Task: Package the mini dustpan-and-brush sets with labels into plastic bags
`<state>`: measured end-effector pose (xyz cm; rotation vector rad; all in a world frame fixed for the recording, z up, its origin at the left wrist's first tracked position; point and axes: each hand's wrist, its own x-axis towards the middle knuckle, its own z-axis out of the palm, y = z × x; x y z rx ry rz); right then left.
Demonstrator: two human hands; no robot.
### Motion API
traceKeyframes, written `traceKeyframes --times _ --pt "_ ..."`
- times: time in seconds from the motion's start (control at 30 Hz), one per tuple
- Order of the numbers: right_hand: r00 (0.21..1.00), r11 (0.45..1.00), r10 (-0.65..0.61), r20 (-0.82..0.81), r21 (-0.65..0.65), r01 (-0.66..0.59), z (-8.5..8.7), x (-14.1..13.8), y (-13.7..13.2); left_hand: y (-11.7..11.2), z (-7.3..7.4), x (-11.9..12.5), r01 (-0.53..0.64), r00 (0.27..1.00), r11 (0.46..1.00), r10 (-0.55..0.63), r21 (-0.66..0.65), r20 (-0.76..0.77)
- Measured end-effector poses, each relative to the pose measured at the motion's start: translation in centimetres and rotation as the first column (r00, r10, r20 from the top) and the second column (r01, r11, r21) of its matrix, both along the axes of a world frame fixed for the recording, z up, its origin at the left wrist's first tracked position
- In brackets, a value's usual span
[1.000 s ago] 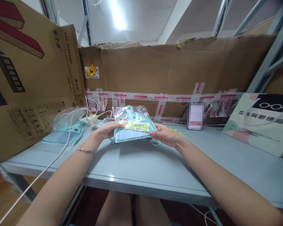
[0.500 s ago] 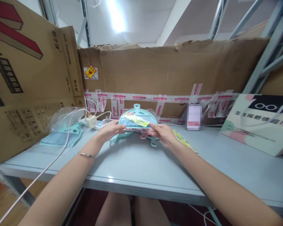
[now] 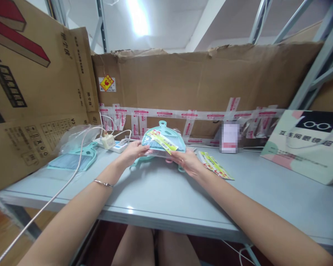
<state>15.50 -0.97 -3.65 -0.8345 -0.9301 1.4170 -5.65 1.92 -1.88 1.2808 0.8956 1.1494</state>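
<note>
- Cardboard box (image 3: 39,92), at 10 o'clock from the held dustpan set (image 3: 172,135); "V3" is legible.
- Second dustpan set (image 3: 74,162), turquoise, between 8 and 9; whether it lies inside the crumpled clear bag (image 3: 72,137) is unclear.
- Left hand (image 3: 134,152): grasping the held dustpan set's rim at 8.
- Held dustpan set: turquoise, raised above the bench (image 3: 155,195), handle at 12; a green label card (image 3: 162,141) slants across it.
- Bench: open top runs to the front edge at 6.
- Right hand (image 3: 189,162): gripping the lower rim between 4 and 5.
- Loose label cards (image 3: 215,165), at 4, print too small.
- Phone (image 3: 229,136), at 3, screen blurred.
- Paper carrier bag (image 3: 299,151), beyond it, reads "互连网眼镜超市"; contents hidden.
</note>
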Motion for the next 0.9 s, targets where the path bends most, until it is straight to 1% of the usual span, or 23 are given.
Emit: traceKeyframes --times 0.13,0.23,0.3,0.37,0.4,0.47,0.53,0.57,0.6,0.67,0.77,0.83,0.9 --pt "0.999 0.997 -0.054 -0.004 -0.056 0.054 0.1 0.3 0.2 -0.2 0.1 0.2 0.027 0.999 0.999 -0.026 0.035 -0.024" --pt "0.992 0.988 -0.122 0.028 -0.088 0.124 0.2 0.5 0.2 -0.3 0.1 0.2 0.067 0.997 0.995 -0.064 0.068 -0.045" --pt "0.985 0.983 -0.159 0.063 -0.077 0.164 0.3 0.5 0.1 -0.4 0.2 0.3 0.077 0.995 0.994 -0.073 0.076 -0.064" --pt "0.980 0.982 -0.176 0.090 -0.054 0.181 0.2 0.4 0.1 -0.5 0.2 0.3 0.052 0.997 0.996 -0.048 0.067 -0.065" --pt "0.982 0.985 -0.164 0.089 -0.047 0.168 0.2 0.4 0.1 -0.5 0.3 0.2 0.032 0.998 0.998 -0.028 0.058 -0.060" --pt "0.994 0.995 -0.091 0.059 -0.044 0.093 0.2 0.3 0.1 -0.6 0.4 0.2 -0.005 0.999 0.999 0.007 0.037 -0.050" --pt "1.000 0.999 -0.004 0.016 -0.037 0.005 0.1 0.3 0.1 -0.7 0.5 0.3 -0.018 0.998 0.999 0.020 0.026 -0.056" --pt "1.000 0.999 0.014 0.003 -0.036 -0.014 0.1 0.3 0.2 -0.7 0.5 0.3 -0.019 0.998 0.999 0.021 0.026 -0.063" --pt "1.000 0.999 0.011 0.001 -0.045 -0.011 0.0 0.4 0.2 -0.8 0.5 0.4 -0.022 0.997 0.999 0.024 0.028 -0.073" --pt "0.999 0.996 -0.044 0.011 -0.074 0.045 0.1 0.4 0.3 -0.8 0.4 0.6 -0.045 0.995 0.998 0.048 0.035 -0.091" --pt "0.994 0.988 -0.096 0.056 -0.118 0.102 0.4 0.5 0.2 -0.8 0.2 0.9 -0.133 0.986 0.990 0.137 0.040 -0.096" --pt "0.994 0.989 -0.068 0.083 -0.129 0.078 0.8 0.5 -0.1 -0.7 0.2 1.2 -0.191 0.979 0.981 0.193 0.035 -0.072" --pt "0.995 0.993 0.001 0.102 -0.119 0.011 1.0 0.5 -0.3 -0.8 0.2 1.3 -0.213 0.977 0.977 0.214 0.022 -0.028"
